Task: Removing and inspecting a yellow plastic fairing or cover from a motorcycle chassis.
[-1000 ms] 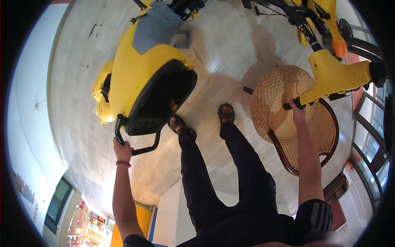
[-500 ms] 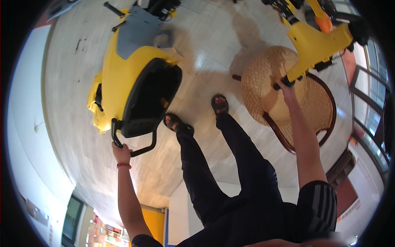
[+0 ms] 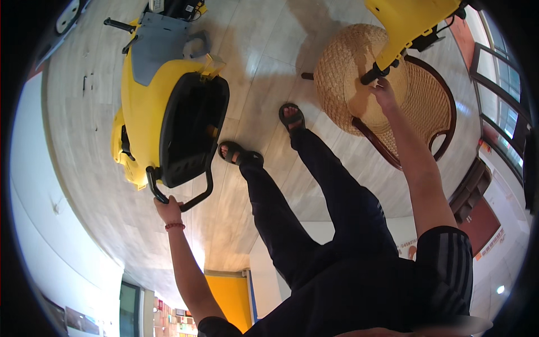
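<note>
My left hand [image 3: 168, 209] is wrapped around the black tubular grab rail [image 3: 181, 194] at the tail of the yellow scooter [image 3: 147, 101], fingers curled over the bar where it bends; my right hand [image 3: 384, 90] is reached out to the black handlebar grip [image 3: 373, 74] of a second yellow scooter [image 3: 405, 19], and though the fingers sit on or around its end, I cannot tell from here whether they are fully closed. The first scooter stands on the pale tiled floor [image 3: 264, 73] just to the left of my sandalled feet [image 3: 240, 154], its seat lifted away so the black storage tub [image 3: 191, 129] gapes open. I judge the machine heavy and stiff, a hard plastic shell over a metal frame, something that rolls rather than lifts; the rail is the sound place to take it, being rigid and round enough to fill the palm, whereas the glossy yellow panels look slippery and would likely flex or scratch. The handlebar grip looks rubbery and should hold well, though it may turn with the steering. Behind that grip sits a woven straw hat [image 3: 353, 78] on a dark-framed cane chair [image 3: 426, 112], both light and easily crushed. Of signs, a bright orange panel [image 3: 227, 297] shows at the lower edge of the view, with small coloured packages [image 3: 168, 317] on shelves beside it, too tiny to make out.
</note>
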The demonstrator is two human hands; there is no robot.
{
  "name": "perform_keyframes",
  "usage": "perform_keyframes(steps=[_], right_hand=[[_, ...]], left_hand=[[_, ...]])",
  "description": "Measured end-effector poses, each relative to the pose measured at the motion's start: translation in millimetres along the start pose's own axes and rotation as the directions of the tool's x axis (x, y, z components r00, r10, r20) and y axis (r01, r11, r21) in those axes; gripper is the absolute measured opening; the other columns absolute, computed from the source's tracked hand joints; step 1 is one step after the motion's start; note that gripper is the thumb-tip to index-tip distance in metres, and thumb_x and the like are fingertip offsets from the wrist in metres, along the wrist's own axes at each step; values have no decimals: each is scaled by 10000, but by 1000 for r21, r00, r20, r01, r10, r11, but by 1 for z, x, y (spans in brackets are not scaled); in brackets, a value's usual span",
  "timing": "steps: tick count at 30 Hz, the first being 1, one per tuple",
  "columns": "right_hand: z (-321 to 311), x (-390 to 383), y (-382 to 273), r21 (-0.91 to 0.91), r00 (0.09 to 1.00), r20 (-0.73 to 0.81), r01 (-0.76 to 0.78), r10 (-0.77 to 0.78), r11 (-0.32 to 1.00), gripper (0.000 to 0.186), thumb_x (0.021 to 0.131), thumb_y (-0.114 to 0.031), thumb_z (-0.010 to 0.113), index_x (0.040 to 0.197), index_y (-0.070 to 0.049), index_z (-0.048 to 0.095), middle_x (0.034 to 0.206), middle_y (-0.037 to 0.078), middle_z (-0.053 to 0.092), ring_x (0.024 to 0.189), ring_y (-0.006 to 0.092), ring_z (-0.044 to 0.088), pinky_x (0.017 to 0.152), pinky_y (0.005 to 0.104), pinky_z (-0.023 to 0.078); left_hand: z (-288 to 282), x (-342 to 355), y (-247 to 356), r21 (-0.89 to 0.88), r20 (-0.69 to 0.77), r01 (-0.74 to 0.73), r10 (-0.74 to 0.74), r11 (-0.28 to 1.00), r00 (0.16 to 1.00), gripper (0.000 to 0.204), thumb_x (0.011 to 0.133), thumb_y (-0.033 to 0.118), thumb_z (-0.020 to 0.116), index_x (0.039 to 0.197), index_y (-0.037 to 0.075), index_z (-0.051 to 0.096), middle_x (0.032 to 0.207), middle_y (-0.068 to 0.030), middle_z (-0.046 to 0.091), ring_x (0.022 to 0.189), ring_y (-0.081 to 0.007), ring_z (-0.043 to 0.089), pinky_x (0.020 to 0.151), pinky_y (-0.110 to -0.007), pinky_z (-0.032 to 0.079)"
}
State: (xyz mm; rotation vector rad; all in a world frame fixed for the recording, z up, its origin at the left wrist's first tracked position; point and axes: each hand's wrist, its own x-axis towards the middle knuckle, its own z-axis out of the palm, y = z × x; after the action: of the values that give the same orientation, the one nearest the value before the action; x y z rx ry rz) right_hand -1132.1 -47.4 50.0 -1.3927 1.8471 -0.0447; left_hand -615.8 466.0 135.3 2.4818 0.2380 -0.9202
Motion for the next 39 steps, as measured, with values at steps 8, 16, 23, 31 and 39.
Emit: perform_keyframes(steps=[8,16,23,31,39], right_hand=[[-18,-100,-13,-401,984,114,175,-140,899,463,743,-174,689,1163,-1,598,1076,187,629,978,294,615,859,368,483],[-18,-177,-17,-425,935,330,271,-131,864,349,776,-150,631,1082,17,630,1007,170,650,961,275,627,831,348,482],[-10,-226,-40,-508,914,405,237,-14,828,378,771,-187,642,1081,29,632,1077,182,649,1025,292,612,891,349,465],[-15,-259,-51,-492,888,441,116,132,863,367,821,-177,625,1151,-17,599,1017,75,624,820,132,568,700,267,471],[-15,-326,-95,-415,891,413,1,187,910,370,825,-182,612,1161,-27,595,1071,68,607,903,149,570,713,280,481]], left_hand=[[-8,-2,1,49,-5,-20,20,999,1000,349,791,40,565,1076,-52,386,799,-169,589,514,-262,649,483,-332,533],[8,11,-20,118,-71,-72,81,990,994,330,757,139,638,1015,6,480,758,-166,629,504,-273,637,513,-380,517],[8,5,-36,160,-162,-104,131,982,978,375,726,181,692,1006,12,508,739,-160,633,612,-278,647,585,-381,513],[8,-14,-2,-21,-101,-12,9,1000,995,424,717,223,713,1055,25,549,843,-185,659,800,-343,645,728,-416,508],[-4,-33,10,-185,52,20,-11,982,999,491,746,183,682,1178,33,504,994,-197,648,911,-323,639,794,-395,507]])
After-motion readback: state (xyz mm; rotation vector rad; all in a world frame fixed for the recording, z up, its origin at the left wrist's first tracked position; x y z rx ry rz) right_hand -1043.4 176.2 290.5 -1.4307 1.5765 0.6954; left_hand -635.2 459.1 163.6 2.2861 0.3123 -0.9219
